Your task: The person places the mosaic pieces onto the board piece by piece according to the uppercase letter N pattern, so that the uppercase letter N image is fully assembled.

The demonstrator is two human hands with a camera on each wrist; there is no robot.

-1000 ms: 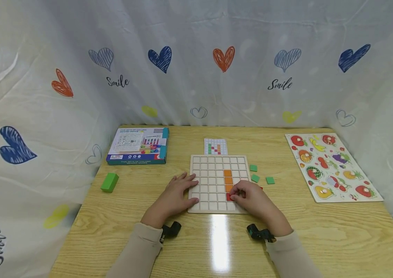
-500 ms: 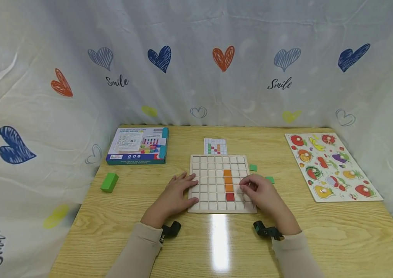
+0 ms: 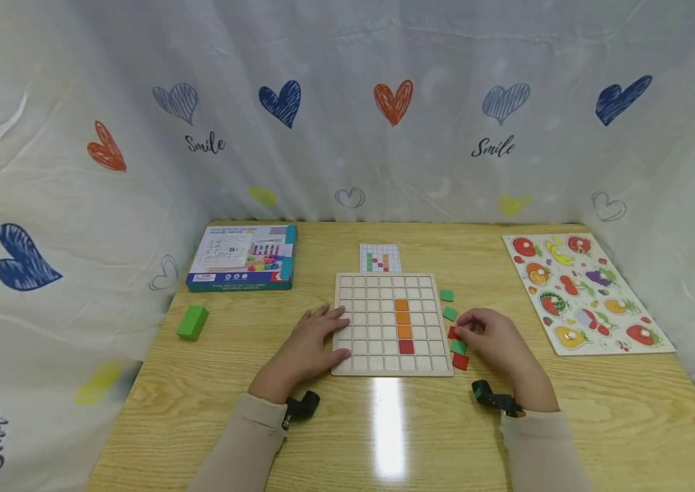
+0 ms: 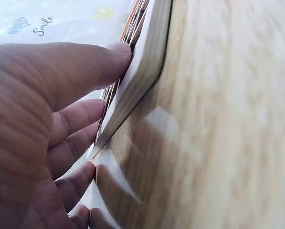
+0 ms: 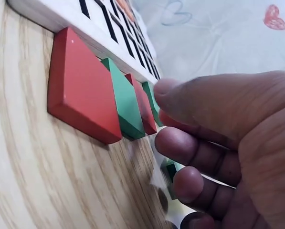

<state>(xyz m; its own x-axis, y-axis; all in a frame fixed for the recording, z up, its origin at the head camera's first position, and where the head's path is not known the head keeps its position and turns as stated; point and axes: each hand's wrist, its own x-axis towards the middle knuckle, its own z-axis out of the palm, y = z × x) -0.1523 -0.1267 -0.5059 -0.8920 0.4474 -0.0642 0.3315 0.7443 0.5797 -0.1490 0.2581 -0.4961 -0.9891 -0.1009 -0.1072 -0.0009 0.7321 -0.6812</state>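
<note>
A square wooden grid board (image 3: pixel 372 314) lies in front of me. Three orange tiles (image 3: pixel 404 318) stand in one column of it, with a red tile (image 3: pixel 406 347) directly below them. My left hand (image 3: pixel 310 345) rests with spread fingers on the board's left edge; in the left wrist view its thumb (image 4: pixel 99 64) lies on the rim. Right of the board, my right hand (image 3: pixel 497 342) has thumb and forefinger at a loose red tile (image 3: pixel 454 333). A green tile (image 3: pixel 458 347) and another red tile (image 5: pixel 85 88) lie beside it. The forefinger is mostly hidden behind the thumb in the right wrist view.
A small pattern card (image 3: pixel 380 258) lies behind the board. More green tiles (image 3: pixel 447 295) sit to its right. A fruit puzzle board (image 3: pixel 587 294) is at far right. At left are a flat box (image 3: pixel 242 256) and a green block (image 3: pixel 192 322).
My right hand has moved from the red tile on the board rightward to the loose tiles beside it. The left hand stays in place.
</note>
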